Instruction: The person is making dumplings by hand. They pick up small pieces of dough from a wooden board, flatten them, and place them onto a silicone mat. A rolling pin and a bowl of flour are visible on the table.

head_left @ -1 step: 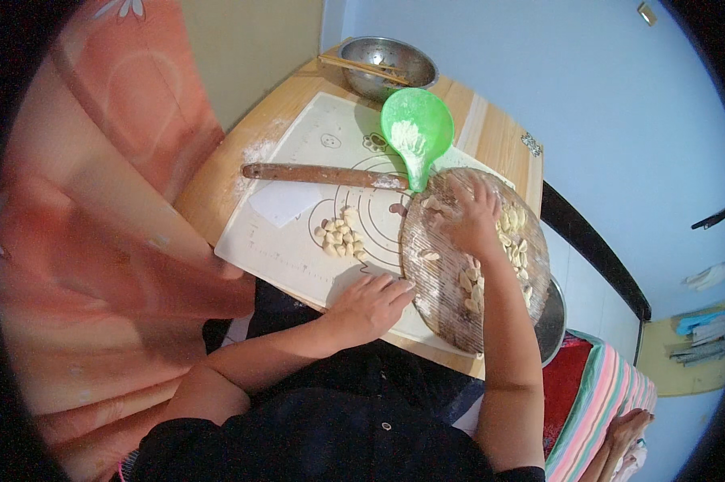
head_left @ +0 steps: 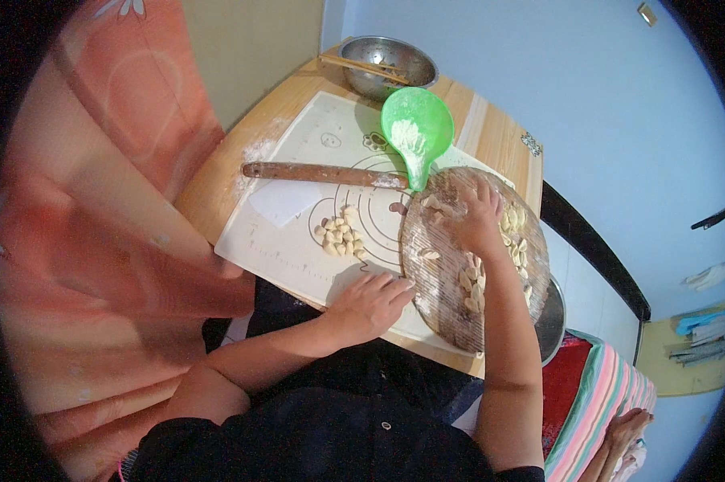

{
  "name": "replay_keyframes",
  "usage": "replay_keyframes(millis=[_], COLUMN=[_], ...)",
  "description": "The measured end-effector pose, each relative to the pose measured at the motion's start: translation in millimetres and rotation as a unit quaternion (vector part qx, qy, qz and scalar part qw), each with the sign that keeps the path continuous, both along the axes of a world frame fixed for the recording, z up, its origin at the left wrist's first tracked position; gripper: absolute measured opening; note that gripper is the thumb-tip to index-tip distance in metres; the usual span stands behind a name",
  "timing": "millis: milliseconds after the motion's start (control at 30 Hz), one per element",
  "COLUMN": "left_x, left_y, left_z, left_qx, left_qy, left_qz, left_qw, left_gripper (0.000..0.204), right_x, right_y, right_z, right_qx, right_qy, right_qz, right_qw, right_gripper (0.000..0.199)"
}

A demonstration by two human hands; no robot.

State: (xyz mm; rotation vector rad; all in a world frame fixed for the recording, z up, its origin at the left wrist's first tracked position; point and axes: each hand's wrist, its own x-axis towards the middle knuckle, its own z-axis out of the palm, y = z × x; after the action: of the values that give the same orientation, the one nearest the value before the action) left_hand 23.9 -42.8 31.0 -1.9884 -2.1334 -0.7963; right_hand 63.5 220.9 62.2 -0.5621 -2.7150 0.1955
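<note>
Two hands show, one left hand (head_left: 366,307) and one right hand (head_left: 476,217). One desk (head_left: 499,132) carries one pastry mat (head_left: 254,241), one rolling pin (head_left: 326,174), one green scoop (head_left: 426,120), one white sheet (head_left: 284,201) and one round slatted tray (head_left: 430,293). Metal bowls number two, one at the back (head_left: 422,72), one partly hidden (head_left: 552,325). Dough lumps (head_left: 341,234) number roughly twenty; shaped dough pieces (head_left: 516,251), partly covered, exceed a dozen.

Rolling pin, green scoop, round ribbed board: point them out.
Rolling pin (head_left: 326,173), head view: middle of its shaft.
Green scoop (head_left: 432,123), head view: inside of its bowl.
Round ribbed board (head_left: 438,296), head view: bare lower-left surface.
</note>
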Motion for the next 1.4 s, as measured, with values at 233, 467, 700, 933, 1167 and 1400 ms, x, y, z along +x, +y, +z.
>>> replay_keyframes(millis=[233,467,700,933,1167,1400], left_x=[0.9,0.6,1.1,-1.0,-0.1,-0.1], left_y=[-3.8,-3.8,-5.3,-6.4,-5.7,-4.7], left_z=[3.7,0.2,-1.2,0.0,-1.7,-4.9], left_qx=[-0.010,-0.014,0.002,0.009,-0.008,0.017], left_qy=[-0.012,-0.015,0.008,0.033,0.040,0.021], left_qz=[0.001,-0.005,-0.006,-0.013,-0.009,-0.007], left_qw=[1.000,1.000,1.000,0.999,0.999,1.000], left_gripper=[0.032,0.031,0.030,0.027,0.025,0.031], right_x=[39.9,46.2,10.6,-57.8,-76.3,-15.4], right_y=[-34.5,-44.5,-77.1,-114.2,-103.7,-73.4], right_z=[43.0,19.9,33.7,5.8,-5.1,23.9], right_qx=[-0.308,-0.179,-0.242,-0.095,-0.098,-0.241], right_qy=[-0.179,0.071,0.011,0.068,-0.023,0.108], right_qz=[0.040,0.097,0.150,0.297,0.275,0.146], right_qw=[0.934,0.977,0.958,0.948,0.956,0.953], right_gripper=[0.025,0.019,0.024,0.042,0.027,0.014])
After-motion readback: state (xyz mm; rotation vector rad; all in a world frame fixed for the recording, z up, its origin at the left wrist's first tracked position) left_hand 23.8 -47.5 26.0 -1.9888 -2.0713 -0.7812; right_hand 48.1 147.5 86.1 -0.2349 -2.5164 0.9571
